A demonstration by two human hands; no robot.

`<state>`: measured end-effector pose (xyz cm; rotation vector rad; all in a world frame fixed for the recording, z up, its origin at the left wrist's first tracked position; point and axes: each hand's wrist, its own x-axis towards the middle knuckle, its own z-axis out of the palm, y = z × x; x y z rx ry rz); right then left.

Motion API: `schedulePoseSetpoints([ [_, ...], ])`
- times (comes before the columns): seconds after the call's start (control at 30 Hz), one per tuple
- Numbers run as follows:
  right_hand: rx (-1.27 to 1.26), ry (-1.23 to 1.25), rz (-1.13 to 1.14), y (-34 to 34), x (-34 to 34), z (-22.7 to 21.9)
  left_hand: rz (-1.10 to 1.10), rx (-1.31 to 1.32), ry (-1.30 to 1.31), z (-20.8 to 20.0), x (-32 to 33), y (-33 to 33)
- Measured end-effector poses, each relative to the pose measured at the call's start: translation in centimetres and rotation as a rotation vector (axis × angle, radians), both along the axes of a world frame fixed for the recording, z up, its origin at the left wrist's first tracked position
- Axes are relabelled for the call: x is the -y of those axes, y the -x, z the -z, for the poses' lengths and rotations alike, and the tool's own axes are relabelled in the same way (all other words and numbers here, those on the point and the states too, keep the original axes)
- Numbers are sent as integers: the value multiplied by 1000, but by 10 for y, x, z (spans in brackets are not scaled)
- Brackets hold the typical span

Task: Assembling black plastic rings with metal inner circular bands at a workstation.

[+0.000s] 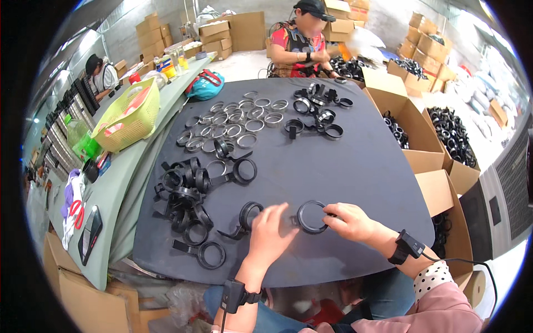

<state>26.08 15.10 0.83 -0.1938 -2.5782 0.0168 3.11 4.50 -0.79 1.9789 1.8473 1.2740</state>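
My right hand (351, 222) is closed on the edge of a black plastic ring (300, 220), held tilted just above the dark table (355, 166). The left hand (271, 233) has its fingers stretched apart and holds nothing. It is between that ring and another black ring with a tab (242, 215) on the tabletop. A further tabbed black ring (222, 256) lies flat near the front edge. To the left is a heap of similar black rings (186, 194), and beyond them are several silver metal rings (233, 131).
More black rings (325, 116) lie at the far right of the table. Cardboard boxes (422, 158) of black parts stand along the right. On the left, a side table holds a yellow-green basket (119, 136), red scissors (76, 213) and a phone (90, 236). A co-worker (302, 41) sits opposite.
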Motion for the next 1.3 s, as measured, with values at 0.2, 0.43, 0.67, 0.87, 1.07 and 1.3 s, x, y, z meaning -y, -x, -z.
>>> schedulePoseSetpoints([
  [0.2,98,95,-6,-8,0,18,192,92,260,12,6,-8],
  [0.43,90,-12,-125,12,-11,13,244,119,421,8,9,3],
  [0.67,58,58,-120,26,-24,15,235,183,473,8,8,13],
  [0.87,172,237,-125,48,-9,13,239,186,470,13,2,12],
  [1.07,154,498,-131,34,-4,25,250,191,510,17,-2,6],
  [1.3,84,546,-19,17,23,34,236,189,344,21,5,-6],
])
